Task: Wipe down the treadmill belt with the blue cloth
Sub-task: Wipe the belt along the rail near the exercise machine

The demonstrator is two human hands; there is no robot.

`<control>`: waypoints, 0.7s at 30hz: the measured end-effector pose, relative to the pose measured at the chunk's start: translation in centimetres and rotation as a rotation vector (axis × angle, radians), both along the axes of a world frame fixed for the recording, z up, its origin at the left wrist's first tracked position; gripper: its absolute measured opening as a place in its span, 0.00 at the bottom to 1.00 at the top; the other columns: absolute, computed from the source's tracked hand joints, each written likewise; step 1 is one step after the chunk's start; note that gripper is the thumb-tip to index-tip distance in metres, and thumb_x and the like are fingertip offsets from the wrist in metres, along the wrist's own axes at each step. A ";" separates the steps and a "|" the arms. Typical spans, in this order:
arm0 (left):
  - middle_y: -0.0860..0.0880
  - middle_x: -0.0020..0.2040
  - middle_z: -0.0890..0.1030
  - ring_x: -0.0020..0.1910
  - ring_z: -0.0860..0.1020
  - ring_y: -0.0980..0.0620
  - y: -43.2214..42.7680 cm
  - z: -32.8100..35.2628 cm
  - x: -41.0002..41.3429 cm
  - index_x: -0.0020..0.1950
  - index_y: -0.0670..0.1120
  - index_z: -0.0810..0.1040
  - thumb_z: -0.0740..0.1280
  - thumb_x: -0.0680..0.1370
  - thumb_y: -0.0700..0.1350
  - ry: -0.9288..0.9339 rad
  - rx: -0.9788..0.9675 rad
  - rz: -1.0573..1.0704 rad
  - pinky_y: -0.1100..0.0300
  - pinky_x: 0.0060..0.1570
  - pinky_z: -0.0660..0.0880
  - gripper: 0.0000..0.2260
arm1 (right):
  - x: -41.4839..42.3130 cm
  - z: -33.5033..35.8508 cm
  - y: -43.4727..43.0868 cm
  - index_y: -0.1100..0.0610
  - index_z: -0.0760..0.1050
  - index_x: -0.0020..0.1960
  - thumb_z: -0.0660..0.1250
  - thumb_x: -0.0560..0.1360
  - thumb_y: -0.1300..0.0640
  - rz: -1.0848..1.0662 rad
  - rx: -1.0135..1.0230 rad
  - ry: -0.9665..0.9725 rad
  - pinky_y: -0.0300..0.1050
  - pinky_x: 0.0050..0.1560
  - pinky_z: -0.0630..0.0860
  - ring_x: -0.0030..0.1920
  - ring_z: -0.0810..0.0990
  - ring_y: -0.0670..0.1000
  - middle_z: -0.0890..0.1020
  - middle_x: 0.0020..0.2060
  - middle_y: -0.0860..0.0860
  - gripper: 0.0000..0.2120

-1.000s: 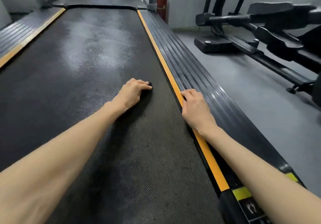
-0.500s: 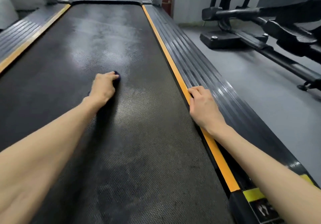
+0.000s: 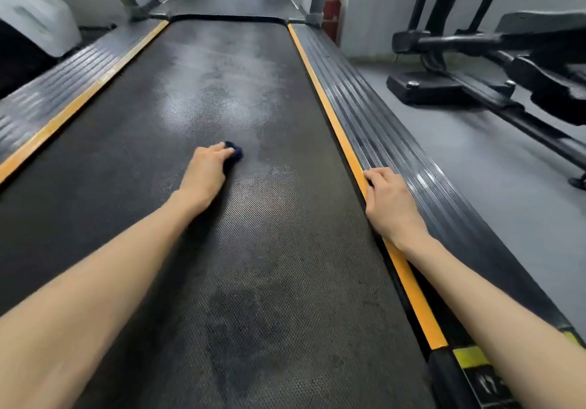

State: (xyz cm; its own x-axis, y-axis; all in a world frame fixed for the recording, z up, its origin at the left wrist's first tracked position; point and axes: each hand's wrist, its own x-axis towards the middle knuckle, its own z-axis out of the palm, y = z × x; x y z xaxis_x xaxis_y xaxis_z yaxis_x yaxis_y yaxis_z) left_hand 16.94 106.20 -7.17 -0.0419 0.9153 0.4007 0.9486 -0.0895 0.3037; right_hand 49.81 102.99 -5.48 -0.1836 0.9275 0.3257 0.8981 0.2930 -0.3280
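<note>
Head view hides most of the cloth (image 3: 235,152); we see only a dark blue bunch poking out past the fingertips of the left hand (image 3: 205,174), the rest lost under the palm; its folds are too small to make out. Both forearms are cut off by the lower frame edge. The cloth sits on the belt (image 3: 260,265), about midway across, with the left hand's fingers curled over it and pressing it down. The belt is black and finely dimpled; beyond the cloth it shows a pale, hazy sheen, and nearer to us a dark blotch. The right hand (image 3: 390,206) lies well apart from the left, on the rail (image 3: 399,151), fingers bent over the yellow strip (image 3: 333,116), thumb down at the belt side, holding that edge. A red extinguisher (image 3: 331,15) stands half hidden behind an upright.
</note>
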 end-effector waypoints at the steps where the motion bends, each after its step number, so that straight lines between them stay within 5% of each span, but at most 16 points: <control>1: 0.43 0.65 0.75 0.61 0.73 0.37 -0.1 -0.1 -1.9 0.63 0.45 0.77 0.57 0.73 0.28 -0.005 -0.008 0.107 0.52 0.65 0.67 0.24 | -0.1 0.1 0.0 0.61 0.68 0.68 0.54 0.80 0.60 0.000 -0.003 0.000 0.44 0.63 0.65 0.64 0.67 0.53 0.72 0.64 0.55 0.17; 3: 0.42 0.65 0.75 0.59 0.71 0.36 -0.6 0.0 -2.7 0.64 0.44 0.77 0.57 0.73 0.28 -0.011 -0.024 0.234 0.52 0.63 0.66 0.23 | -0.2 0.1 0.1 0.62 0.68 0.68 0.54 0.80 0.61 0.001 -0.002 0.006 0.45 0.63 0.66 0.64 0.67 0.54 0.71 0.64 0.55 0.17; 6: 0.44 0.68 0.73 0.58 0.69 0.38 -2.2 0.4 2.1 0.64 0.42 0.77 0.58 0.74 0.28 0.008 -0.033 0.128 0.53 0.60 0.65 0.22 | -0.2 0.0 0.1 0.63 0.68 0.67 0.55 0.79 0.62 -0.002 0.008 0.003 0.46 0.63 0.66 0.63 0.67 0.55 0.72 0.63 0.56 0.17; 11: 0.50 0.63 0.78 0.56 0.74 0.47 -6.6 0.9 10.8 0.60 0.47 0.80 0.61 0.77 0.33 -0.064 -0.076 -0.499 0.58 0.58 0.67 0.16 | -0.1 0.1 0.0 0.63 0.69 0.66 0.55 0.79 0.63 -0.001 -0.001 0.000 0.46 0.64 0.65 0.63 0.68 0.55 0.72 0.63 0.57 0.17; 15: 0.53 0.66 0.75 0.62 0.70 0.55 -10.5 1.1 12.1 0.63 0.49 0.78 0.58 0.78 0.38 0.051 -0.215 -0.963 0.66 0.62 0.64 0.18 | -0.1 0.2 0.0 0.62 0.69 0.66 0.55 0.79 0.61 0.000 -0.005 -0.003 0.47 0.64 0.65 0.63 0.68 0.55 0.72 0.63 0.57 0.17; 21: 0.51 0.66 0.75 0.65 0.71 0.49 -7.3 1.2 12.6 0.63 0.48 0.77 0.60 0.78 0.33 0.005 -0.143 -0.690 0.54 0.66 0.65 0.18 | -0.2 0.4 -0.3 0.61 0.68 0.67 0.55 0.80 0.60 -0.011 -0.028 0.021 0.47 0.63 0.68 0.64 0.68 0.54 0.71 0.64 0.55 0.17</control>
State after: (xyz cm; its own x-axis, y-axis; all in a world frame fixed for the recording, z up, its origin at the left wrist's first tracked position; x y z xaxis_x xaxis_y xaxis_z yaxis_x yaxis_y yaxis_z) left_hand 29.54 98.88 -5.95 0.5684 0.7762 0.2729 0.6911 -0.6304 0.3536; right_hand 49.63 102.73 -5.07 -0.1665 0.9383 0.3029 0.8940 0.2733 -0.3551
